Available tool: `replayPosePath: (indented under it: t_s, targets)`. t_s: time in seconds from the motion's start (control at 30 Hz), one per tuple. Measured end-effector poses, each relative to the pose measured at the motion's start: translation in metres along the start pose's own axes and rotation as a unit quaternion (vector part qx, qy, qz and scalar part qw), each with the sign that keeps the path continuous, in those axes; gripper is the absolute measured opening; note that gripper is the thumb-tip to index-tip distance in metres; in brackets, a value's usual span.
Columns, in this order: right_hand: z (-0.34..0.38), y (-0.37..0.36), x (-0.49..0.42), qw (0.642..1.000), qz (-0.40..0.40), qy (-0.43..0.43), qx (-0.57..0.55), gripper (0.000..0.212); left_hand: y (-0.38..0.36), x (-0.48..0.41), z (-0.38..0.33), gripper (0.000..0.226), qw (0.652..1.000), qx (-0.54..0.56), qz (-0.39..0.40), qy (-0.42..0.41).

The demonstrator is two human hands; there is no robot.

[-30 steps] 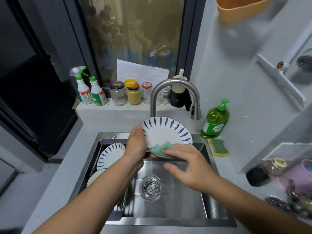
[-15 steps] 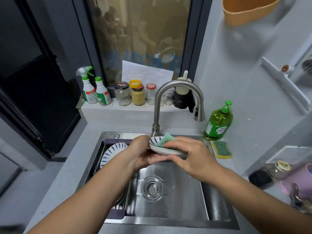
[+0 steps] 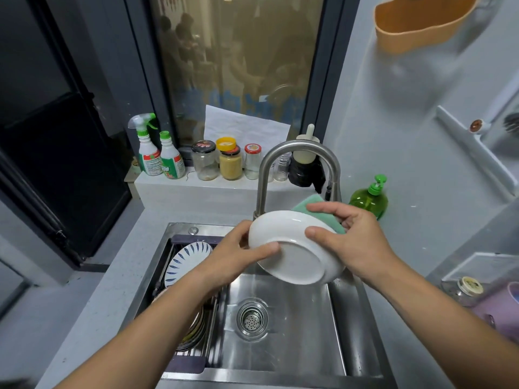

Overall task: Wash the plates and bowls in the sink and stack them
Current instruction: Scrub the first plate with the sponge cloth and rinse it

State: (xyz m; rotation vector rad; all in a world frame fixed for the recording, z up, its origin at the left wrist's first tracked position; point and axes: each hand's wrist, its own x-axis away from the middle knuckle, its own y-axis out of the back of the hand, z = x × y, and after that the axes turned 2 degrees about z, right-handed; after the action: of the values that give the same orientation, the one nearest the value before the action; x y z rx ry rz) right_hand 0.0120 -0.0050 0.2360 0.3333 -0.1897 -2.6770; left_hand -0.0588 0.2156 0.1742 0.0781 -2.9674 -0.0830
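While the plate [image 3: 292, 248] is held bottom-up and tilted just in front of the faucet [image 3: 280, 153], its lower rim hangs over the sink [image 3: 283, 349]. Bare steel lies open beneath it down to the drain [image 3: 252, 318], which sits nearer the person than the faucet. The sink's right wall runs close under the right wrist.

The left hand [image 3: 233, 259] grips the plate's left rim, thumb laid across the white underside and fingers curled behind. The right hand [image 3: 354, 237] holds the opposite rim, thumb on the underside and fingers folded over the far edge, pinching a green sponge [image 3: 306, 203] against the plate's hidden face, right below the faucet's spout.

Left of the faucet, a rack [image 3: 213, 313] fills the sink's side strip. In it a blue-striped plate [image 3: 185, 256] stands on edge, with more dishes nearer the person, partly hidden by the left forearm. Behind the faucet stand jars [image 3: 230, 161], one with a yellowish filling, and farther left two spray bottles [image 3: 148, 153]. Right of the faucet a green soap bottle [image 3: 370, 200] shows behind the right hand.
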Motion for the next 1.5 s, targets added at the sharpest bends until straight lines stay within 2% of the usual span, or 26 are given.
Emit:
replayPosePath:
  t_s: [0.13,0.23,0.37,0.5,0.6,0.63,0.73,0.83,0.87,0.93,1.0,1.07,1.13,1.23,1.33,1.4,1.5]
  targets:
    - [0.003,-0.001,-0.004,0.999,-0.024,0.018,-0.027,0.040,-0.005,-0.002,0.003,0.058,0.989,0.123,-0.045,-0.062]
    - [0.005,-0.004,-0.001,0.996,-0.067,0.054,-0.034,0.037,-0.008,0.000,-0.002,0.054,0.982,0.163,-0.065,-0.063]
    - [-0.002,-0.006,0.008,0.985,-0.127,0.113,0.043,0.033,-0.011,0.003,-0.008,0.050,0.979,0.185,-0.070,-0.051]
    - [-0.010,-0.006,0.008,0.965,-0.058,0.210,0.149,0.045,-0.010,0.002,-0.014,0.050,0.980,0.186,-0.058,-0.042]
    - [-0.010,-0.013,-0.003,0.928,0.021,0.267,0.257,0.035,-0.016,0.001,-0.019,0.044,0.987,0.147,-0.052,-0.040]
    - [-0.010,-0.016,-0.008,0.923,0.041,0.264,0.275,0.035,-0.018,0.000,-0.020,0.043,0.989,0.133,-0.053,-0.043]
    - [-0.003,-0.019,-0.019,0.957,0.073,0.144,0.241,0.022,-0.017,-0.002,-0.023,0.046,0.990,0.116,-0.072,-0.039]
    - [-0.021,-0.007,-0.016,0.978,0.062,0.068,0.186,0.010,-0.001,-0.003,-0.023,0.048,0.988,0.111,-0.096,-0.040]
    - [-0.026,-0.003,-0.011,0.986,0.063,0.045,0.147,0.014,0.005,-0.002,-0.023,0.049,0.987,0.118,-0.100,-0.041]
    - [-0.028,-0.002,-0.005,0.990,0.090,0.022,0.104,0.039,0.010,-0.002,-0.023,0.052,0.988,0.115,-0.097,-0.041]
    - [-0.024,-0.009,-0.012,0.974,0.103,0.040,0.195,0.047,0.003,-0.004,-0.023,0.053,0.994,0.075,-0.074,-0.037]
    - [-0.014,-0.019,-0.026,0.936,0.127,0.094,0.316,0.049,-0.010,-0.007,-0.022,0.049,0.997,0.043,-0.042,-0.047]
    - [-0.008,-0.025,-0.035,0.912,0.147,0.117,0.364,0.048,-0.018,-0.009,-0.020,0.046,0.997,0.051,-0.032,-0.054]
    - [-0.015,-0.013,-0.033,0.942,0.143,0.060,0.298,0.048,-0.012,-0.008,-0.017,0.051,0.995,0.077,-0.049,-0.043]
    - [-0.028,0.000,-0.022,0.980,0.131,-0.016,0.149,0.036,0.002,-0.006,-0.015,0.056,0.993,0.083,-0.075,-0.043]
    - [-0.029,0.003,-0.020,0.990,0.117,-0.029,0.075,0.026,0.008,-0.008,-0.014,0.057,0.988,0.115,-0.086,-0.048]
    - [-0.017,0.007,-0.032,0.990,0.120,-0.026,0.073,0.020,0.004,-0.010,-0.017,0.051,0.984,0.146,-0.080,-0.058]
